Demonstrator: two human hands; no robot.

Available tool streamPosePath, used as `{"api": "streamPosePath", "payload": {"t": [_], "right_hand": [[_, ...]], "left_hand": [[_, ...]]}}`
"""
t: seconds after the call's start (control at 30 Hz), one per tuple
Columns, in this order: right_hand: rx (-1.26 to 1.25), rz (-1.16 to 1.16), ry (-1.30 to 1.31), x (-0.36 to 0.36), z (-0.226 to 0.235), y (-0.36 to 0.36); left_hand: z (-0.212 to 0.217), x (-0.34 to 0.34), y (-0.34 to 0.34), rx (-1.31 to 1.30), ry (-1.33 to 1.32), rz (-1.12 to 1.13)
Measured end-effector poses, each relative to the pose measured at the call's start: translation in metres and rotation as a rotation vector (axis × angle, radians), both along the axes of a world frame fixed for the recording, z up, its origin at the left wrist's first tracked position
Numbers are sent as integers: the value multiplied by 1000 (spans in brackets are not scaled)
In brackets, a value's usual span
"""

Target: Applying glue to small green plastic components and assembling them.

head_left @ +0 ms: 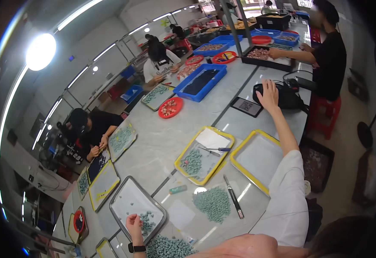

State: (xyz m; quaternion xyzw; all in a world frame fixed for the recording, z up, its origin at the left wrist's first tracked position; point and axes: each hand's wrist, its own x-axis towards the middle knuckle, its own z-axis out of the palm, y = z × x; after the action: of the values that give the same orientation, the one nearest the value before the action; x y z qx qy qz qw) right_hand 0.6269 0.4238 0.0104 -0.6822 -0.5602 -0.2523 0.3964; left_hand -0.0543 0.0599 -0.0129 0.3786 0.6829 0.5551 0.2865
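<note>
While the right hand lies flat, fingers spread, on a black bag near the bench's far right edge, gripping nothing, the left hand rests by the near edge in a grey tray, fingers curled over small green pieces; whether it pinches one I cannot tell. The bag's long axis runs across the bench, directly under the palm. A knife lies beside a green pile.

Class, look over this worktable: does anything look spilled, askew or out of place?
Mostly tidy. One heap of small grey-green pieces lies on the bare table rather than in a tray, beside a loose knife. The right hand rests on a black bag.
</note>
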Motion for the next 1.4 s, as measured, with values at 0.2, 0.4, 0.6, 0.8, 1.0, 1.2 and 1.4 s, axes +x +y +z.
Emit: {"api": "streamPosePath", "payload": {"t": [0.2, 0.4, 0.6, 0.8, 1.0, 1.2, 1.4], "right_hand": [[-508, -48, -46, 75, -55, -25], [-448, 79, -319, 84, -107, -80], [-498, 240, -293, 76, -89, -121], [-787, 85, -333, 47, -55, -108], [-745, 56, -487, 42, -74, -90], [-753, 76, -370, 47, -58, -96], [-258, 174, 129, 91, -24, -74]], "left_hand": [[-39, 10, 32, -27, -112, -28], [-68, -16, 39, -134, -183, -3], [-63, 10, 24, -238, -256, -82], [-47, 18, 26, -182, -443, -126], [-40, 1, 26, 6, 19, -627], [-47, 3, 18, -107, -565, -126], [-52, -14, 18, -145, -574, 3]]}}
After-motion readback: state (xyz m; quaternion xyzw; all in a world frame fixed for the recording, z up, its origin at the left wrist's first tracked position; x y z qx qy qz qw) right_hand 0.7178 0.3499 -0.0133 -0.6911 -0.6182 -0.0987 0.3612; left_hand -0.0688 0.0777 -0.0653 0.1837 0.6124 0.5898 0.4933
